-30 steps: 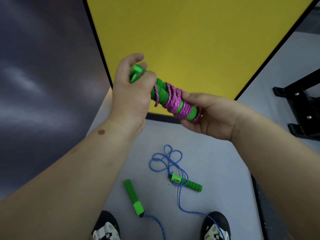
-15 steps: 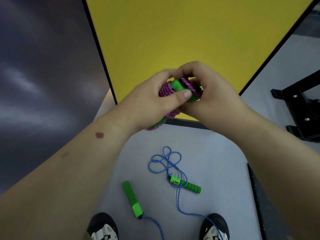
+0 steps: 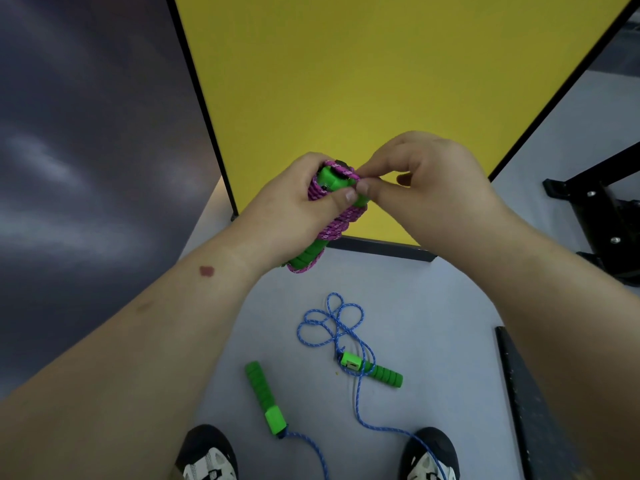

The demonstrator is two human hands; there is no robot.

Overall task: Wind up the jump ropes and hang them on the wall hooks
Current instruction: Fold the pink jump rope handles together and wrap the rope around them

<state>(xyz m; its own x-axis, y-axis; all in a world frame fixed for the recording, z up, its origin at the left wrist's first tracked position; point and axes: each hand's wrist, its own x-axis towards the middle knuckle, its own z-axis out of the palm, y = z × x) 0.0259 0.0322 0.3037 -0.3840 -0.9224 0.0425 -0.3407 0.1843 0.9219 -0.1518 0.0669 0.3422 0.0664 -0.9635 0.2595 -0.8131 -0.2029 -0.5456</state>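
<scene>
While both forearms reach in from the bottom corners and meet at the middle of the frame, I see the left hand [image 3: 294,202] wrapped around the pink jump rope [image 3: 330,221], whose cord is wound round its green handles into a tight bundle. Its fingers curl behind the bundle and the thumb lies across the front near the top. That bundle tilts, upper end toward the centre, lower end pointing down-left past the wrist. From the right side, the right hand [image 3: 426,188] arches over with its wrist raised; its thumb and forefinger are pressed together, pinching a strand of pink cord at the top of the bundle, the other fingers loosely bent above. Behind the hands stands a yellow panel [image 3: 346,81] edged in black. Below them, in the lower middle of the frame, the blue jump rope [image 3: 334,323] lies loose on the grey floor [image 3: 433,306], its two green handles apart, cord looped and trailing down between two shoes [image 3: 207,455].
</scene>
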